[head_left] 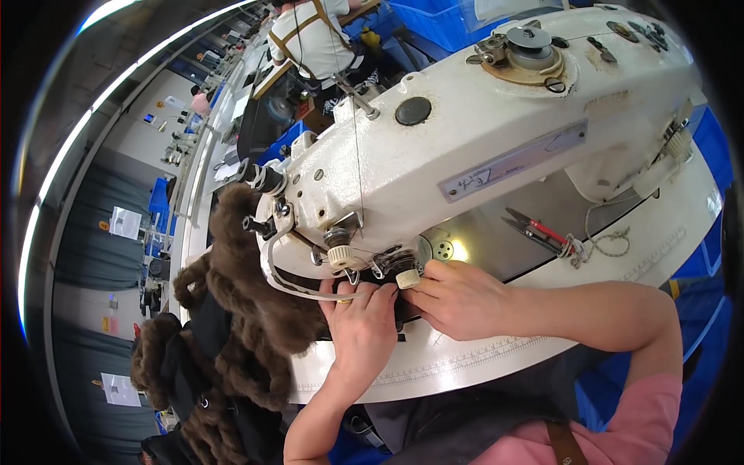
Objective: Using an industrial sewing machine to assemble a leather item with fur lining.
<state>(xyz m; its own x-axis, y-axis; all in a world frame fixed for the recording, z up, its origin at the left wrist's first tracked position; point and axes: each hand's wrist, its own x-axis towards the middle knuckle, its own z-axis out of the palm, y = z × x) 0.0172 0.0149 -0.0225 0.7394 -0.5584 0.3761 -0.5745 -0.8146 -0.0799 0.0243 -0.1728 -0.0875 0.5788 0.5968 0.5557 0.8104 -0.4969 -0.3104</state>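
A white sewing machine [411, 155] fills the middle and right. My left hand [363, 332] is under its front end, fingers bent and pressed together at the edge of a brown fur garment [267, 306] with black fabric parts. A ring shows on one finger. My right hand [461, 301] is close beside it, fingertips pinched together by the cream knurled knob [407, 279] near the needle area. What those fingertips hold is hidden. A strip of dark material shows between the hands. The garment hangs off the table's left side.
Red-handled snips [536, 230] and a tangled cord [608, 240] lie on the machine bed, right of my hands. A measuring scale [480, 353] runs along the white table's front edge. Blue bins [434, 23] stand behind. Another person [314, 39] works farther back.
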